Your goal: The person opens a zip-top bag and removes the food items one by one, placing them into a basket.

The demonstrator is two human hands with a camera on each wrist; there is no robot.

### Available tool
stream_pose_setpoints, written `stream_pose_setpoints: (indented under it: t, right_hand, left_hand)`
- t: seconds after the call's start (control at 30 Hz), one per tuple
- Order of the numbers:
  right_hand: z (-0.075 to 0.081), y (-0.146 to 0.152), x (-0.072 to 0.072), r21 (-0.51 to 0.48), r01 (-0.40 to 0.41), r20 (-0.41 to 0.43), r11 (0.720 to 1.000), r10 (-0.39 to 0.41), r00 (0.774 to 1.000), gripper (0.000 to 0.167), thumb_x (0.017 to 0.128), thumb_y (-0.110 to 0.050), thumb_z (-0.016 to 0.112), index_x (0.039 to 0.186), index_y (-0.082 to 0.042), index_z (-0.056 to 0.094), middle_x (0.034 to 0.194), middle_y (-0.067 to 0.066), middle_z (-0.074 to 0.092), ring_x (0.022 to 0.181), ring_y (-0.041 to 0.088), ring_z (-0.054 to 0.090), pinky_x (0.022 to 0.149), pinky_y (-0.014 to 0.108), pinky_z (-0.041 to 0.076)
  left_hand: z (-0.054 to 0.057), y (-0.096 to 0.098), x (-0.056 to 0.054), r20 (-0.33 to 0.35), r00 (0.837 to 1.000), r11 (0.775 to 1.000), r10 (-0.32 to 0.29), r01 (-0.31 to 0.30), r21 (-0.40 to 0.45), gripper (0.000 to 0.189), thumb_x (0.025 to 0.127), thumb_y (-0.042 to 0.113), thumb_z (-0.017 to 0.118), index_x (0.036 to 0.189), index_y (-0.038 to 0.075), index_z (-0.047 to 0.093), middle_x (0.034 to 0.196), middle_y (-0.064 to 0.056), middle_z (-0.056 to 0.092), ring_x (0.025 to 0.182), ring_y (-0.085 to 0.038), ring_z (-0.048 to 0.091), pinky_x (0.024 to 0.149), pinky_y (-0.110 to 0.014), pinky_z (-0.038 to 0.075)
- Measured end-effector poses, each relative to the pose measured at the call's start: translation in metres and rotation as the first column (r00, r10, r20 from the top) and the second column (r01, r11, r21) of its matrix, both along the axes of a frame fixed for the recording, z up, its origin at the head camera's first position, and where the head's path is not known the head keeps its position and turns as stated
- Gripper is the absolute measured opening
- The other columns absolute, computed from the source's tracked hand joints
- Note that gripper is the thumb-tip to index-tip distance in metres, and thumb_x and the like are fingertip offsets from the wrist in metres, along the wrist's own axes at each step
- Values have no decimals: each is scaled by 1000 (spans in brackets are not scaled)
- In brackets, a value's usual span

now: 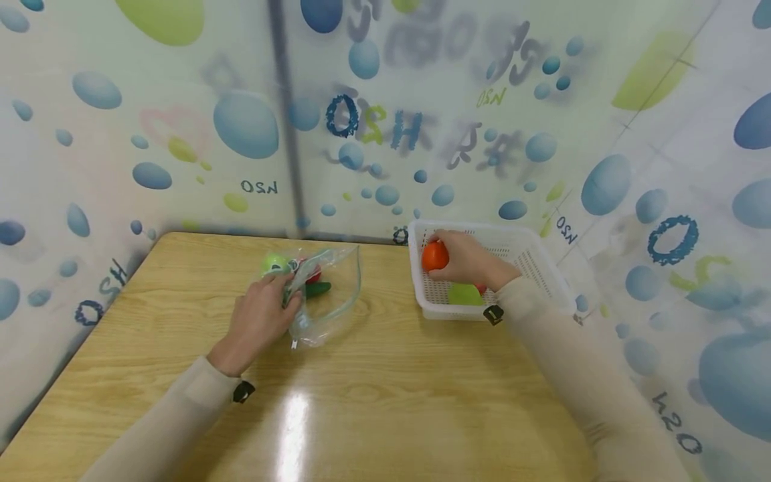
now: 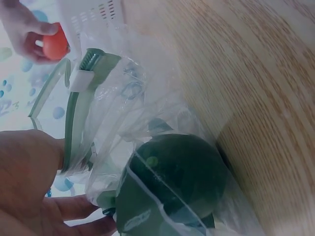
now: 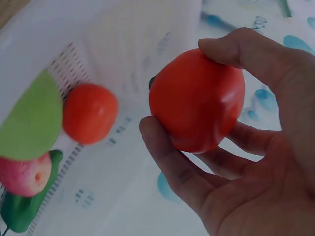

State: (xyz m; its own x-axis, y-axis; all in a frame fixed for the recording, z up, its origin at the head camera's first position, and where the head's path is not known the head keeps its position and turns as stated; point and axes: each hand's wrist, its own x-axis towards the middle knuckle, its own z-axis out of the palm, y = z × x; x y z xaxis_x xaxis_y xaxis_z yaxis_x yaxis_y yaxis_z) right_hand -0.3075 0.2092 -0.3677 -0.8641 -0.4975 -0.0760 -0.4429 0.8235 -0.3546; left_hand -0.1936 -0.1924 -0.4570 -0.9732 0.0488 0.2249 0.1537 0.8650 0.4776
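Observation:
My right hand (image 1: 465, 258) grips a tomato (image 1: 434, 256) between thumb and fingers, above the left part of a white plastic basket (image 1: 425, 309). Inside the basket, the right wrist view shows another tomato (image 3: 90, 113), a light green piece (image 3: 32, 120), a pinkish-red fruit (image 3: 27, 174) and a long green vegetable (image 3: 24, 211). With its thumb and fingers, my left hand (image 1: 259, 318) pinches the mouth of a clear zip bag (image 1: 328, 304) on the table. Through the film show a light green round item (image 1: 274, 263), something red (image 1: 313, 273) and a dark green vegetable (image 1: 317, 289).
Both the bag and the basket lie toward the back of a wooden table (image 1: 385, 395), the basket at the right. Behind it hangs a pale curtain (image 1: 385, 161) printed with blue and green drops. A white slider (image 2: 81, 81) sits on the bag's green zip strip.

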Motion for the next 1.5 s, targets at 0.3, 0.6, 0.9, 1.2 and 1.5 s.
stream_pose_setpoints:
  t: [0.3, 0.6, 0.9, 1.2, 1.5]
  right_hand:
    - [-9, 8, -18, 182, 11, 102, 983, -30, 994, 59, 97, -18, 93, 148, -2, 70, 138, 15, 75, 120, 33, 66, 110, 48, 61]
    - [-18, -2, -28, 351, 65, 195, 934, -141, 971, 49, 98, -21, 95, 136, -9, 67, 122, 10, 72, 110, 29, 66, 99, 39, 57]
    - [-23, -14, -32, 389, 22, 201, 921, -108, 974, 35, 98, -14, 91, 125, -7, 71, 111, 9, 72, 99, 26, 66, 84, 31, 56]
    - [-24, -19, -30, 389, -7, 213, 921, -83, 974, 45, 96, -10, 93, 136, -6, 73, 120, 10, 75, 106, 28, 66, 93, 36, 59]
    - [-21, -18, -28, 376, 6, 196, 927, -86, 977, 53, 98, -7, 89, 147, -4, 72, 140, 16, 77, 110, 30, 68, 97, 40, 64]
  left_hand:
    - [-1, 0, 3, 12, 1000, 1000, 22, -22, -9, 50, 114, 28, 70, 155, -1, 71, 156, -36, 68, 132, -62, 70, 91, -83, 59]
    - [-2, -1, 2, 13, 1000, 1000, 18, -18, -6, 52, 114, 29, 69, 157, 1, 70, 158, -35, 66, 136, -62, 68, 97, -85, 57]
    - [0, 0, 0, -1, 1000, 1000, 20, -20, -11, 53, 113, 29, 71, 157, 0, 70, 154, -36, 68, 134, -61, 69, 98, -85, 56]
    - [-1, -1, 0, 25, 999, 999, 39, -39, -4, 59, 113, 32, 72, 162, 0, 66, 151, -36, 67, 127, -56, 71, 96, -77, 57]
    - [-1, 1, -2, 33, 998, 998, 56, -56, -10, 65, 113, 41, 76, 163, 1, 64, 145, -36, 67, 118, -51, 71, 92, -73, 59]
